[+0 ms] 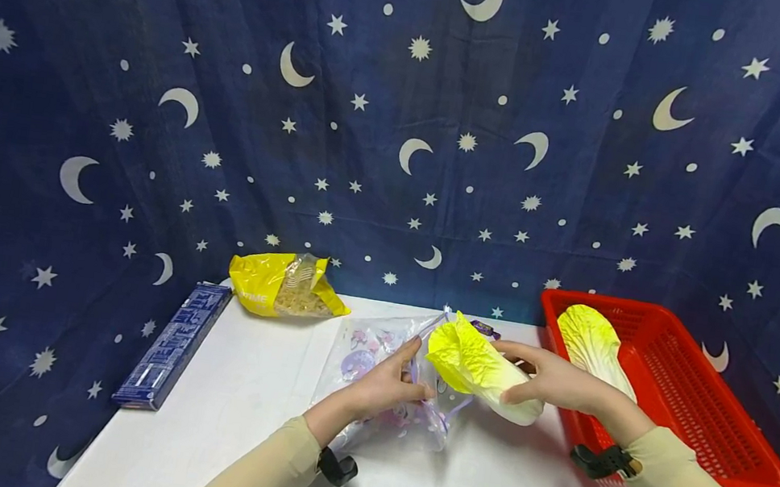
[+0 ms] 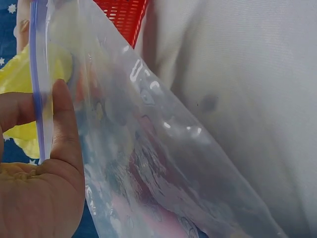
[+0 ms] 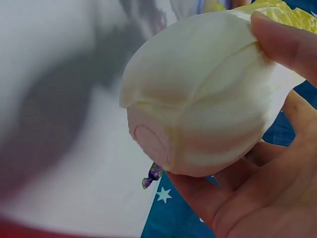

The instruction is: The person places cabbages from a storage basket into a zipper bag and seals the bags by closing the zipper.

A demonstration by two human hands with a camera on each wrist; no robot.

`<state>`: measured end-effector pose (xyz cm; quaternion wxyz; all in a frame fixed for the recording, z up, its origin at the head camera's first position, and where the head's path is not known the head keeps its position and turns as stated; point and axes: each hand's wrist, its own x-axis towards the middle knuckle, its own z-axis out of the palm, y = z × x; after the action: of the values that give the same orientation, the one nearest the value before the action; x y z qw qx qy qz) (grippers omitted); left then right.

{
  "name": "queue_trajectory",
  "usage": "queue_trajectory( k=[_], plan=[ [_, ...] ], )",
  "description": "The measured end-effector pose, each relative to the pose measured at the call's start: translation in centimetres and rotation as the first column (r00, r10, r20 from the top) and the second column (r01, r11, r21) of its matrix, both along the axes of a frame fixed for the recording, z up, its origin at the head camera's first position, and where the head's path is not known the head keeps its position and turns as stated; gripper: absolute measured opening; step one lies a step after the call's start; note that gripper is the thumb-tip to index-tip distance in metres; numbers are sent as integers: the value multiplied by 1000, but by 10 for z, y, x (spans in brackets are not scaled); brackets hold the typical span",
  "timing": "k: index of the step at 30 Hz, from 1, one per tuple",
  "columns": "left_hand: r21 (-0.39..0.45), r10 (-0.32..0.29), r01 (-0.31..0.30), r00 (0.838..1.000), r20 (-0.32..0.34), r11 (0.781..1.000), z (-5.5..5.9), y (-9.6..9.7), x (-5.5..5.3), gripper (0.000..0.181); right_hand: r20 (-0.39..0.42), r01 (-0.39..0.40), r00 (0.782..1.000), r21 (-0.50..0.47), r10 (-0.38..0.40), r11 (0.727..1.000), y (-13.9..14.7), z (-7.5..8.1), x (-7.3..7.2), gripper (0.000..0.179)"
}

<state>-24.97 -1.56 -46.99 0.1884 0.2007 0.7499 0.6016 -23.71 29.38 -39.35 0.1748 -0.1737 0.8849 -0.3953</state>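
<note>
My left hand (image 1: 380, 384) pinches the purple zip edge of a clear plastic zip bag (image 1: 336, 387) printed with pink and purple figures. In the left wrist view, the bag (image 2: 148, 148) spreads out from the fingers, with one finger behind its film. A napa cabbage (image 1: 491, 372), yellow at the leaves and white at the base, is gripped by my right hand (image 1: 559, 380) around its lower part. Its leafy end points left, at the bag's upper edge; whether it touches the film I cannot tell. The right wrist view shows the cut base of the cabbage (image 3: 198, 99) close up.
A red plastic basket (image 1: 729, 399) stands on the right with a second napa cabbage (image 1: 593, 342) in it. At the back left lies a yellow food bag (image 1: 264, 285), near a long blue box (image 1: 176, 343). A small purple wrapped candy (image 1: 485, 329) lies behind the held cabbage.
</note>
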Motion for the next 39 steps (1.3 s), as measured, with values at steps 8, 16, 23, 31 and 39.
queue_trajectory(
  k=[8, 16, 23, 31, 39],
  plan=[
    [75, -40, 37, 998, 41, 997, 0, 2, -1, 102, 15, -2, 1000, 90, 1, 996, -3, -7, -2, 79],
    [152, -52, 43, 997, 52, 987, -1, 2, -2, 99, -53, -36, 998, 142, 44, 989, -3, -12, -2, 75],
    [119, -35, 33, 999, 12, 992, 3, 2, -2, 98, -163, -51, 982, 270, 97, 962, -8, -15, -1, 71],
    [57, -38, 39, 999, -25, 998, 5, 4, -3, 95, -166, -43, 980, 378, 113, 925, -18, -14, 0, 69],
    [-33, -62, 58, 987, -145, 998, 5, 5, -3, 94, -151, -33, 980, 514, 129, 857, -33, -13, -8, 72]
  ],
)
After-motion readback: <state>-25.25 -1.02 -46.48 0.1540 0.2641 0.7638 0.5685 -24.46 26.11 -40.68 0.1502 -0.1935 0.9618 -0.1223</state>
